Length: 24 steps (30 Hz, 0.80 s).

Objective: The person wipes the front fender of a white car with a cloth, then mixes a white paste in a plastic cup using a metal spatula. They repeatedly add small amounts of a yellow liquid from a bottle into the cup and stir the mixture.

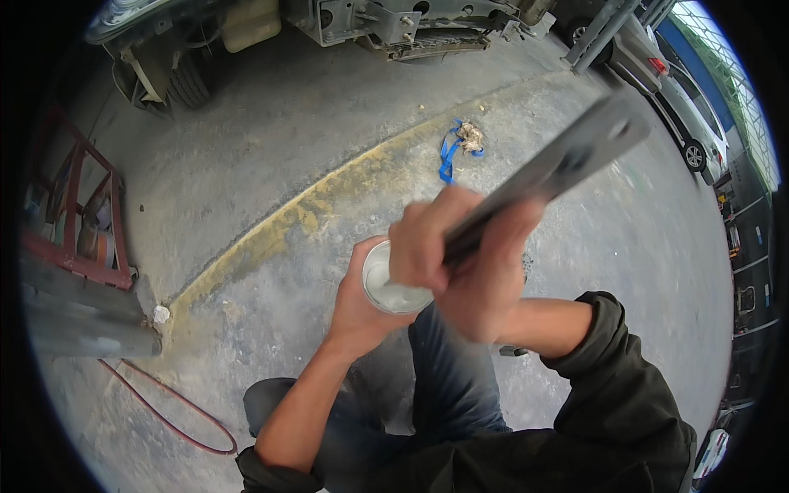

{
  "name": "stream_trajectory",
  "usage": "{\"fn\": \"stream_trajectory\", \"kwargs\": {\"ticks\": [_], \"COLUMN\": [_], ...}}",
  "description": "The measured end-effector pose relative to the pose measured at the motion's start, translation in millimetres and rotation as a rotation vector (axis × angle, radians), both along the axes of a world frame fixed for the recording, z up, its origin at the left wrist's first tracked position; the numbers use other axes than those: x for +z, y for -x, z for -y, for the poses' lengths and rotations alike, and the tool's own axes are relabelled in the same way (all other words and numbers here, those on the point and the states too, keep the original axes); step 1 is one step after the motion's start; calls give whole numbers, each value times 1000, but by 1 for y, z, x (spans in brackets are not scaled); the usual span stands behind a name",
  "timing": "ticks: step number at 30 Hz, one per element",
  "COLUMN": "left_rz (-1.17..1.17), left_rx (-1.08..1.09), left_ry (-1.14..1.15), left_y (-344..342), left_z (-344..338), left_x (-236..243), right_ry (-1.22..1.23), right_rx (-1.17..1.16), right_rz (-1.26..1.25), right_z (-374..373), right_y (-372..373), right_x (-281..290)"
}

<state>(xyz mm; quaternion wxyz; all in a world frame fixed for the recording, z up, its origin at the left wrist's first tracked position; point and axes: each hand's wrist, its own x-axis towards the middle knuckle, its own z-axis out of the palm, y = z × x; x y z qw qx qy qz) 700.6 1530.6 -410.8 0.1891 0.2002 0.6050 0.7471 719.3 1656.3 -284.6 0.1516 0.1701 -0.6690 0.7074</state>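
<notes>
My left hand (355, 311) is wrapped round an open round cup (398, 306) with pale, whitish stuff inside. Close over the cup's right side, my right hand (485, 283) grips a long, flat grey metal bar (546, 168) with holes near its upper end. The bar slants up and to the right and is blurred by motion. Its lower end is hidden by my fingers, so I cannot tell whether anything reaches into the cup.
Ahead on the concrete floor lie a blue strap (449, 156) and a crumpled tan wad (471, 138). A stripped vehicle front (370, 25) stands beyond. A red rack (78, 238), a grey post (90, 316) and a red hose (164, 419) are at left; a silver car (694, 115) is at right.
</notes>
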Motion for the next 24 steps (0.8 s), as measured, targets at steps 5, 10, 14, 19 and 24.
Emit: {"fn": "stream_trajectory", "kwargs": {"ticks": [5, 10, 14, 19, 24], "left_rz": [-34, -20, 73, 26, -58], "left_rx": [35, 36, 2, -71, -453], "left_ry": [-24, 25, -18, -54, 74], "left_y": [2, -1, 1, 4, 17], "left_z": [-4, 0, -3, -4, 10], "left_x": [3, 4, 9, 10, 6], "right_ry": [-25, 261, 62, -18, 285], "right_rx": [-13, -59, 58, 61, 577], "right_rz": [-58, 44, 3, 24, 117], "right_z": [2, -15, -5, -21, -11], "right_y": [-4, 17, -8, -6, 6], "right_x": [-17, -2, -3, -17, 22]}}
